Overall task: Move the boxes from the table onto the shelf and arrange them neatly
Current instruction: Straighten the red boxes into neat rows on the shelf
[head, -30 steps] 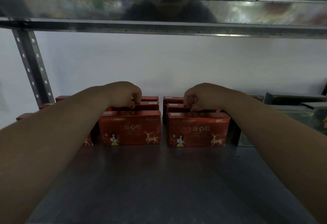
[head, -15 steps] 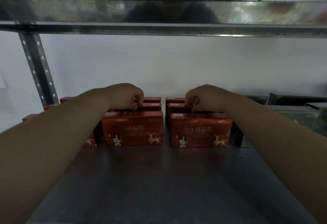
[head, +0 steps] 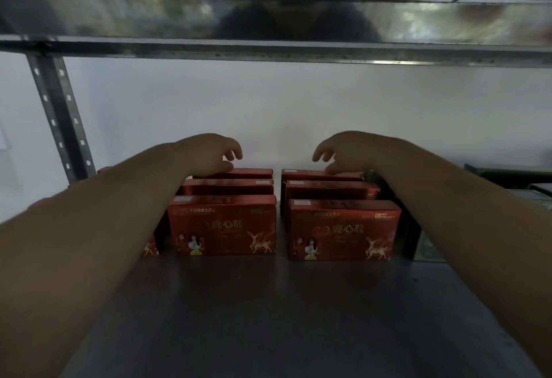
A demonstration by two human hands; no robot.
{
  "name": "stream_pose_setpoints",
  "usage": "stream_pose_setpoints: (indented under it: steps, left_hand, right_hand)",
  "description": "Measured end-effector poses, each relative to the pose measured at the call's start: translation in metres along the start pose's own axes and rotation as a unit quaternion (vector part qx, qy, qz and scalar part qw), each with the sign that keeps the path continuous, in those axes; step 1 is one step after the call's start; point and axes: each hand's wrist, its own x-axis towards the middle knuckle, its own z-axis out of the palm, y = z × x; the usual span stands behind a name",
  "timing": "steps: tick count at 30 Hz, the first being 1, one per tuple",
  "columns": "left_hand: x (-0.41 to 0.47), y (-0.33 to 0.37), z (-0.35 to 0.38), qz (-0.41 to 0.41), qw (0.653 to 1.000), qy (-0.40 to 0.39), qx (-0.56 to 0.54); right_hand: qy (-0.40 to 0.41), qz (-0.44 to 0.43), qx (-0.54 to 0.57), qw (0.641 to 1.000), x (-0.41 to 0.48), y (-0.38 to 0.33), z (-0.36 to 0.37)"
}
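Reaching deep onto the shelf (head: 268, 318), your left hand (head: 206, 153) and right hand (head: 349, 150) hover slack-fingered over the rear red boxes (head: 322, 175), gripping nothing. Two three-deep rows stand upright beside the left post (head: 59, 117), long axes crosswise. Each hand sits directly above its own row; boxes lie just below the fingertips.

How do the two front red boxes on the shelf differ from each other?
The left front box sits slightly farther back than the right front box, so their faces are not quite flush. The right front box shows a small square mark on its upper right corner; none is visible on the left front box. Both stand upright on the shelf, with the same red deer artwork, each heading a row of three.
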Motion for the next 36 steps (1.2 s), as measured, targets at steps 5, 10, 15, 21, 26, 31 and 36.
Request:
stream_pose_setpoints:
  steps: [5,10,15,21,26,31,36]
  left_hand:
    - [0.013,0.002,0.002,-0.005,0.999,-0.044,0.029]
    - [0.018,0.01,0.006,-0.009,0.998,-0.047,0.036]
    - [0.017,0.015,0.008,-0.012,0.998,-0.034,0.044]
    - [0.016,0.016,0.007,-0.007,0.999,-0.024,0.045]
    - [0.016,0.012,0.008,-0.006,0.999,-0.023,0.043]
    - [0.016,0.005,0.011,-0.004,0.999,-0.023,0.04]
    - [0.016,0.005,0.013,-0.001,0.998,-0.021,0.053]
  right_hand:
    - [-0.069,0.031,-0.01,0.997,0.015,0.007,-0.007]
    - [-0.094,0.033,-0.002,0.995,0.024,0.014,0.001]
    - [-0.069,0.022,0.012,0.997,0.024,0.015,0.004]
    - [-0.053,0.011,0.015,0.998,0.024,0.017,0.006]
    - [-0.035,-0.003,0.024,0.999,0.025,0.017,0.009]
    - [-0.036,0.004,0.022,0.999,0.023,0.02,0.008]
    - [-0.035,0.006,0.042,0.998,0.019,0.019,0.011]
